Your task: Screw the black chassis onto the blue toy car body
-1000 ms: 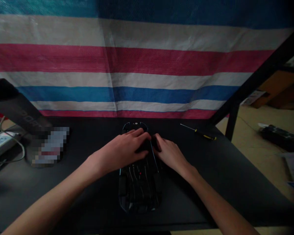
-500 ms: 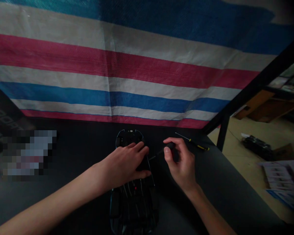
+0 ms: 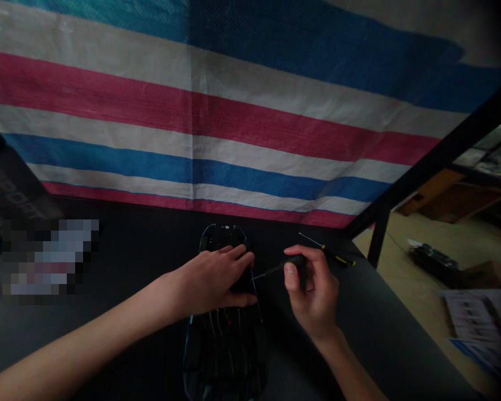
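A dark toy car (image 3: 227, 356) with blue edges and thin wires lies lengthwise on the black table, its underside seemingly facing up. Across its middle lies my left hand (image 3: 215, 278), fingers bent over the right edge and thumb spread along it, gripping the car. My right hand (image 3: 313, 287) is closed round the black handle of a screwdriver (image 3: 271, 272). The screwdriver's thin shaft points left, its tip at or very near the car's right edge, beside my left fingers; exact contact is too dark to tell.
A second screwdriver (image 3: 338, 257), yellow and black, lies beyond my right hand. A blurred-out flat item (image 3: 62, 256) and a dark box (image 3: 16, 184) are on the left. Striped sheeting (image 3: 242, 117) hangs behind the table (image 3: 137, 245). Papers (image 3: 471, 317) lie on the floor at right.
The view has tilted slightly. My right hand has drawn a little to the right with the screwdriver, and more of its shaft shows. My left hand keeps its hold on the car.
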The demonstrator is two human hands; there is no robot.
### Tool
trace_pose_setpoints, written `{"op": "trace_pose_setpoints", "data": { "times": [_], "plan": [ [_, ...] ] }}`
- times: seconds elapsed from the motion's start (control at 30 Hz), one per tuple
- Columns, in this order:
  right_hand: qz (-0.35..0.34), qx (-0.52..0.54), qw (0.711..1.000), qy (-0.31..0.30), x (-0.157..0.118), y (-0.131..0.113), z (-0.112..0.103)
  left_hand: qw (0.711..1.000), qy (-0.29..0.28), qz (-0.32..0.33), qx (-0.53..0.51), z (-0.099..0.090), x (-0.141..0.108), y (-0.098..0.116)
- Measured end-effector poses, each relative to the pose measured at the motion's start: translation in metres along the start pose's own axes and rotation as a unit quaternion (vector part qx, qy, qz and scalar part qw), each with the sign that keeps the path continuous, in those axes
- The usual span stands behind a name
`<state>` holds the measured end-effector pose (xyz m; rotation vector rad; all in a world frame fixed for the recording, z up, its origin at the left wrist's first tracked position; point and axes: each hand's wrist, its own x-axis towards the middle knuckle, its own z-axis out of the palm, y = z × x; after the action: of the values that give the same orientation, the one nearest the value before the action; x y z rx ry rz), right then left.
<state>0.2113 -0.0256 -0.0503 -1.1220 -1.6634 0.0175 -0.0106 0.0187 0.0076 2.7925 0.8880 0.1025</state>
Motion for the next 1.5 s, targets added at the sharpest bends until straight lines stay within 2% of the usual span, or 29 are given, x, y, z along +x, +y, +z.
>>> {"op": "trace_pose_setpoints", "data": {
  "times": [0.2,0.33,0.43,0.57,0.63,0.7,0.8,0.9,1.07,1.2,1.37,1.5],
  "plan": [
    [-0.024,-0.015,1.000,-0.007,-0.001,-0.002,0.002,1.000,-0.004,-0.004,-0.002,0.000,0.000,0.001],
    [-0.044,-0.028,0.998,-0.035,0.011,-0.010,-0.002,1.000,-0.009,-0.006,0.003,0.000,0.000,0.000],
    [-0.073,-0.102,0.986,-0.111,0.034,-0.024,-0.006,1.000,-0.005,0.000,0.002,0.001,0.000,0.000],
    [-0.110,-0.234,0.942,-0.212,0.070,-0.041,-0.007,1.000,0.018,0.007,0.021,0.003,0.000,0.001],
    [-0.113,-0.222,0.925,-0.286,0.081,-0.044,-0.009,0.999,0.019,0.002,0.028,0.003,-0.001,0.001],
    [-0.117,-0.185,0.917,-0.333,0.087,-0.044,-0.012,0.999,0.018,0.000,0.027,0.003,-0.001,0.002],
    [-0.116,-0.157,0.919,-0.342,0.087,-0.044,-0.018,1.000,0.021,0.003,0.021,0.000,0.000,0.003],
    [-0.095,-0.173,0.917,-0.347,0.085,-0.048,-0.020,1.000,0.018,-0.003,0.016,0.000,0.000,0.003],
    [-0.093,-0.142,0.906,-0.387,0.087,-0.056,-0.021,1.000,0.010,-0.003,0.013,0.004,0.000,0.001],
    [-0.067,-0.144,0.913,-0.376,0.089,-0.050,-0.023,1.000,-0.008,-0.007,0.019,0.002,-0.002,0.002],
    [-0.089,-0.061,0.910,-0.401,0.091,-0.044,-0.024,1.000,0.004,0.001,0.015,-0.002,-0.002,0.002],
    [-0.081,-0.074,0.915,-0.389,0.089,-0.045,-0.023,1.000,0.000,-0.001,0.017,0.000,-0.003,0.002]
  ]
}}
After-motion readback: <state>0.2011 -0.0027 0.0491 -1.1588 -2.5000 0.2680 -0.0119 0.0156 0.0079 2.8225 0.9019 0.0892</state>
